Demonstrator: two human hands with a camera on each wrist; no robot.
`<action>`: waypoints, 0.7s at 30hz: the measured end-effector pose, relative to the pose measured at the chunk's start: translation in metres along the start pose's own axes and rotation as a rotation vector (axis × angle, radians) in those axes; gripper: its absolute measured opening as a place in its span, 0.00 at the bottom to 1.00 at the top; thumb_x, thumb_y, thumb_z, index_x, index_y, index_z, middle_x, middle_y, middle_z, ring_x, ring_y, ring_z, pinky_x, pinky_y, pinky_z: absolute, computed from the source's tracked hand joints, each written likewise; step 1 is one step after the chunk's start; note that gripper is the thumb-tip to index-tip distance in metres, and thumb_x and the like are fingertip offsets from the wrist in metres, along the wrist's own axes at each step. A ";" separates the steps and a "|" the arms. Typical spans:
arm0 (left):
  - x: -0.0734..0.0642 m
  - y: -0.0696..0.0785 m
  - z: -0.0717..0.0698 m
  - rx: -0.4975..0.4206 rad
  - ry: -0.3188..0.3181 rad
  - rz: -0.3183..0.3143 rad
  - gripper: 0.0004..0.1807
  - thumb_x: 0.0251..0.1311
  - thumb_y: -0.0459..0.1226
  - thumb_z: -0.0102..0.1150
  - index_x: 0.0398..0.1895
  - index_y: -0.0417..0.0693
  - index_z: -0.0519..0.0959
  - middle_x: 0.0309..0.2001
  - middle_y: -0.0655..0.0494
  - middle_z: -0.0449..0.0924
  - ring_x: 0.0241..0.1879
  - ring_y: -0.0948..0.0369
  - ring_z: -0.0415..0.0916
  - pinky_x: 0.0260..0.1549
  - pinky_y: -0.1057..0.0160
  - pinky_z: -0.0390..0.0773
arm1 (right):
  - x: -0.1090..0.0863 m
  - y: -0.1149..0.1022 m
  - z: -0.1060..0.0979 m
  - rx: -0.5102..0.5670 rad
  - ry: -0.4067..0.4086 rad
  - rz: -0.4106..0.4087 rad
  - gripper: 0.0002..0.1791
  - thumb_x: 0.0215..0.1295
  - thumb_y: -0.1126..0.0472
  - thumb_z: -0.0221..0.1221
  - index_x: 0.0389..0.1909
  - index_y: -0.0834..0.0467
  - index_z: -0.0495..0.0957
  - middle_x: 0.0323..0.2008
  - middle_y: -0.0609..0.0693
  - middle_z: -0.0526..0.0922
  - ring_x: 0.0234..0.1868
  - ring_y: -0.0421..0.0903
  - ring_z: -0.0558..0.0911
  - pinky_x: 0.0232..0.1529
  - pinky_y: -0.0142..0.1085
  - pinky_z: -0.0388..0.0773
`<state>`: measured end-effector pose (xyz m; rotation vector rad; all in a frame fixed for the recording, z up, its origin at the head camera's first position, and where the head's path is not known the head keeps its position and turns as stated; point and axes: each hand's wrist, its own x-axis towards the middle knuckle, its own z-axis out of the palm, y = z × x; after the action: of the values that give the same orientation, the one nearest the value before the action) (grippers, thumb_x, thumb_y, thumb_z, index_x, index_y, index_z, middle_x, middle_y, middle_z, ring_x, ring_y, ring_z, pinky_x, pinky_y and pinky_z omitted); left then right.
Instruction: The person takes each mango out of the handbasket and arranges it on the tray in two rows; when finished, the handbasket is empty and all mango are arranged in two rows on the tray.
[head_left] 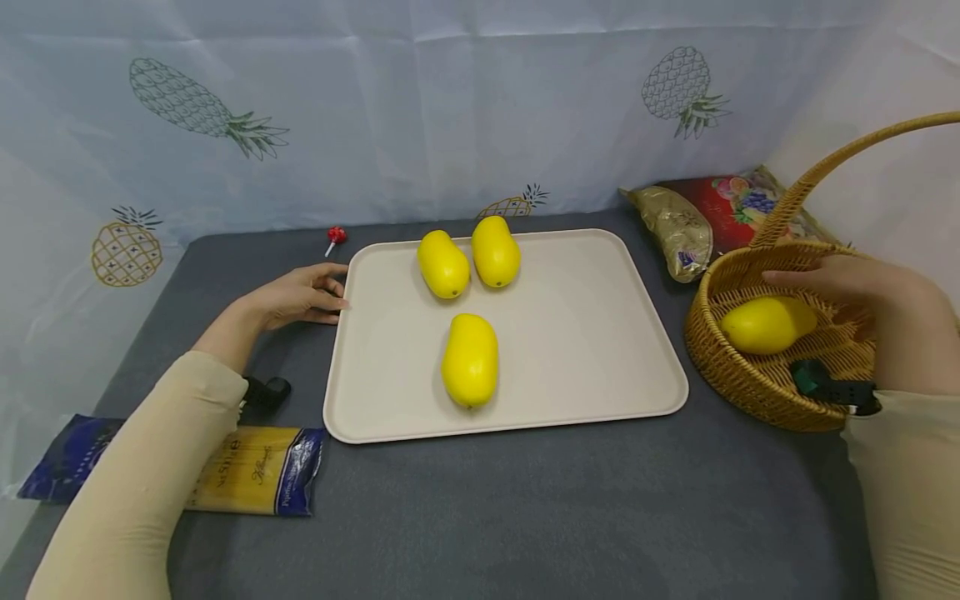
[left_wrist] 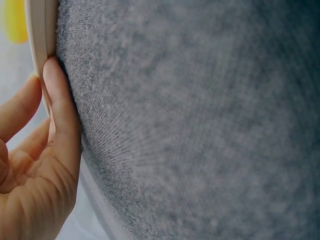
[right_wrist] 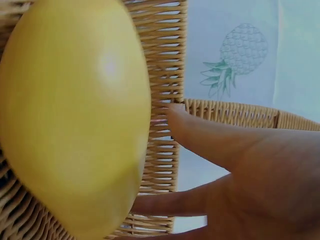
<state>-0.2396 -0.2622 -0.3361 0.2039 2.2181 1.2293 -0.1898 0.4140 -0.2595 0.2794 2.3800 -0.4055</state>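
At the left side of the beige tray [head_left: 585, 333], my left hand [head_left: 303, 296] grips the rim; the left wrist view has the fingers [left_wrist: 62, 115] against the tray's edge [left_wrist: 40, 30]. Three yellow mangoes lie on the tray: two at the back, one mango [head_left: 470, 360] nearer the front. My right hand [head_left: 862, 287] reaches into the wicker basket [head_left: 708, 350], over another yellow mango [head_left: 768, 325]. Seen from the right wrist, the thumb stands apart from this mango [right_wrist: 75, 110], and the other fingers are partly hidden behind it.
Behind the basket lies a gold and red fruit-printed bag [head_left: 675, 225]; the basket's tall handle [head_left: 847, 162] arches above. A red lollipop [head_left: 336, 237] is past the tray's back left corner. A blue and yellow pasta pack [head_left: 251, 471] lies partly under the left sleeve.
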 end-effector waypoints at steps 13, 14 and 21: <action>0.002 -0.001 0.000 -0.003 0.003 -0.007 0.45 0.70 0.37 0.55 0.80 0.46 0.39 0.50 0.54 0.67 0.43 0.68 0.77 0.46 0.68 0.84 | -0.007 -0.006 0.009 0.102 -0.148 0.007 0.60 0.67 0.23 0.37 0.68 0.79 0.43 0.52 0.76 0.64 0.41 0.51 0.81 0.47 0.44 0.85; 0.002 -0.001 0.000 -0.003 0.003 -0.008 0.45 0.70 0.37 0.55 0.80 0.46 0.39 0.50 0.54 0.67 0.43 0.68 0.77 0.46 0.69 0.84 | -0.005 -0.007 0.010 0.112 -0.154 -0.006 0.56 0.68 0.25 0.39 0.66 0.77 0.49 0.48 0.71 0.68 0.40 0.49 0.80 0.46 0.42 0.85; 0.001 -0.001 0.000 -0.004 0.000 0.000 0.45 0.70 0.37 0.55 0.80 0.45 0.39 0.50 0.54 0.66 0.43 0.68 0.77 0.46 0.69 0.84 | 0.009 -0.008 0.011 0.067 -0.145 -0.182 0.50 0.73 0.37 0.47 0.71 0.76 0.43 0.57 0.68 0.69 0.48 0.47 0.79 0.52 0.47 0.85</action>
<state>-0.2405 -0.2621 -0.3372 0.2017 2.2160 1.2335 -0.1919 0.4034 -0.2718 0.0608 2.2593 -0.5719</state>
